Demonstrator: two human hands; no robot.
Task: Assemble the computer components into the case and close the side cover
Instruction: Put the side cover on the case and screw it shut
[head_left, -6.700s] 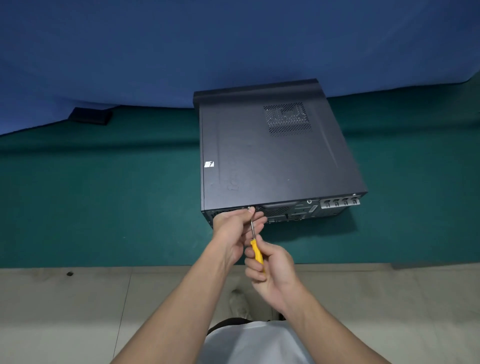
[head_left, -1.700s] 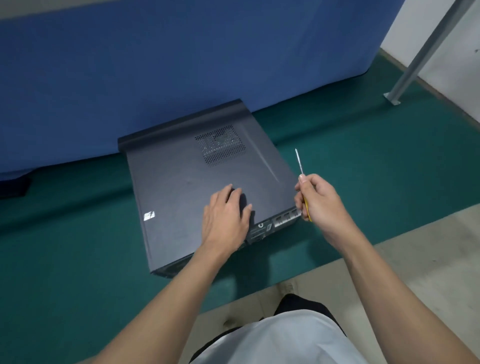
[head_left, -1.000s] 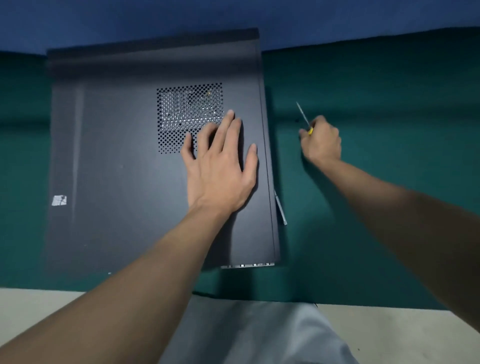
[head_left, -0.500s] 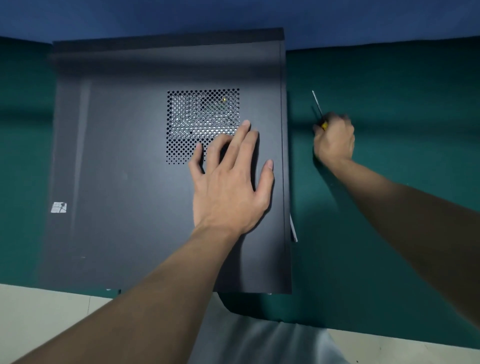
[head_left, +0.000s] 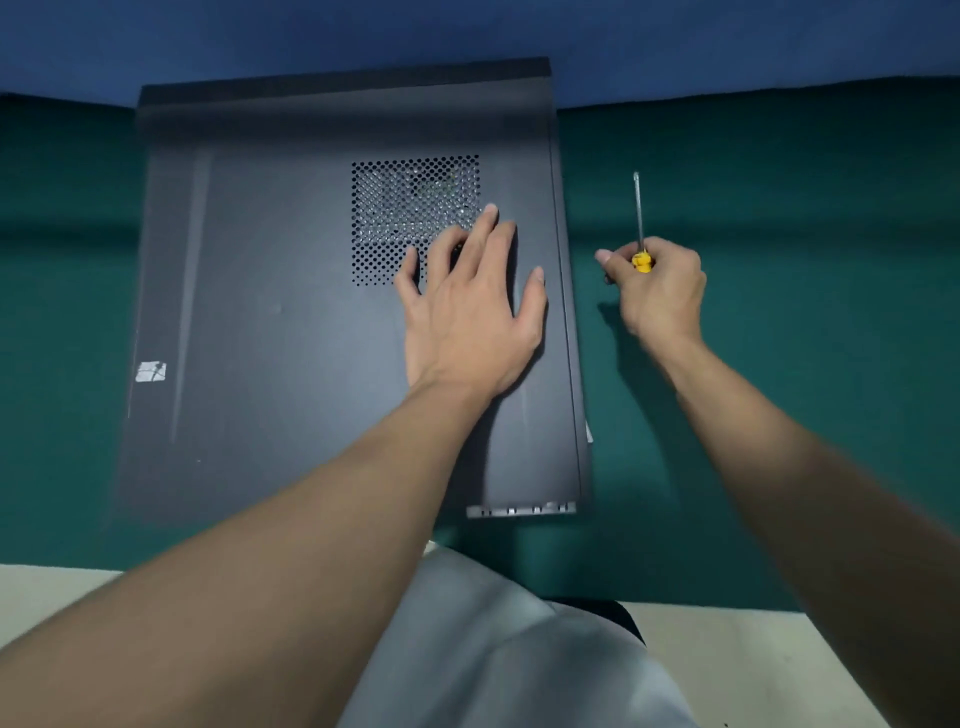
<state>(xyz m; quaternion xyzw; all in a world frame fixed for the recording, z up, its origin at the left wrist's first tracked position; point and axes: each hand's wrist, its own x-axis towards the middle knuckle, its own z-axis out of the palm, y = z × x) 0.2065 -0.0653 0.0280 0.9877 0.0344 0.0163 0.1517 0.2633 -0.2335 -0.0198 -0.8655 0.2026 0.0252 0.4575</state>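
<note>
Left hand (head_left: 467, 312) flat, palm down on side cover of computer case (head_left: 285, 312). Fingers (head_left: 488, 228) straight and spread, tips at near-right corner of vent grille (head_left: 395, 208), holding nothing.

Right hand (head_left: 660, 291) just right of case, clear of its edge. Fingers curled round yellow handle of screwdriver (head_left: 638, 218); shaft points away from person, roughly parallel to case's right edge.

Case lies cover-up, long axis running away from person.

Green mat (head_left: 779, 156) under case, blue backdrop (head_left: 467, 26) behind, pale floor (head_left: 753, 649) on near side.
</note>
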